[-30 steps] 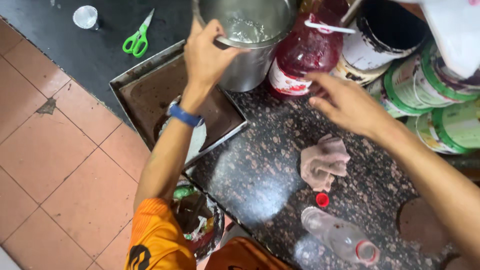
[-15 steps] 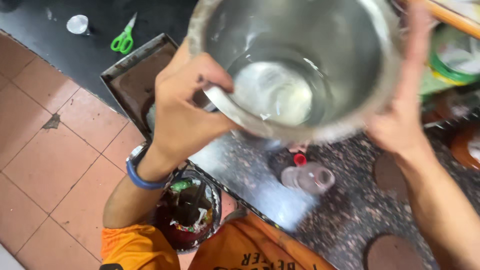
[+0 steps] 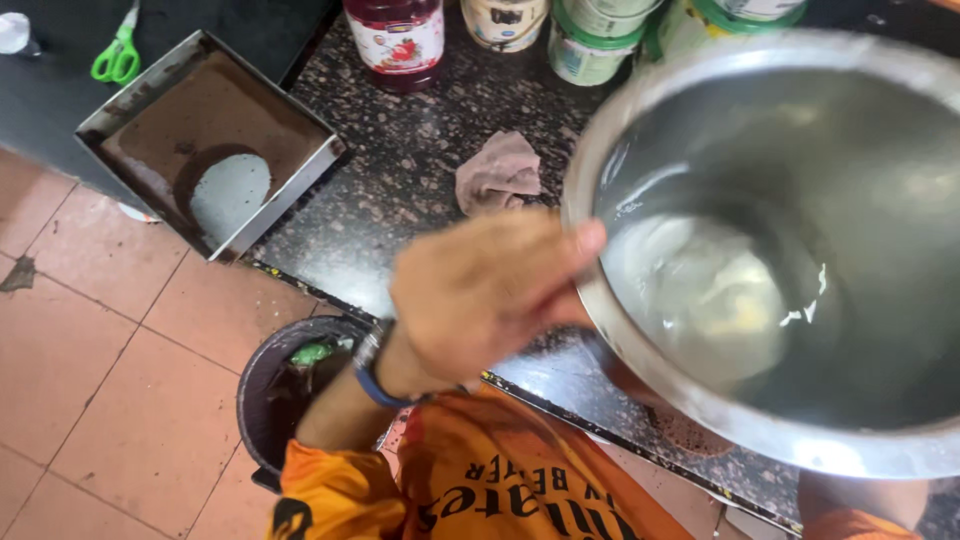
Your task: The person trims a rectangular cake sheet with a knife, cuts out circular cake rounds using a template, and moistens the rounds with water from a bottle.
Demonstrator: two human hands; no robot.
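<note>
One left hand [image 3: 480, 300] clamped on steel bowl [image 3: 780, 250] rim, bowl tipped toward camera above counter [image 3: 400, 190], showing white residue inside; right hand hidden. Cloth [image 3: 497, 172] beyond hand, baking tray [image 3: 215, 140] farther left.

The person wears an orange shirt [image 3: 500, 480] with short sleeves and dark lettering printed across the chest. A blue band [image 3: 372, 380] circles the left wrist, beside a thin dark strap. The left hand [image 3: 480, 295] is bare.
</note>
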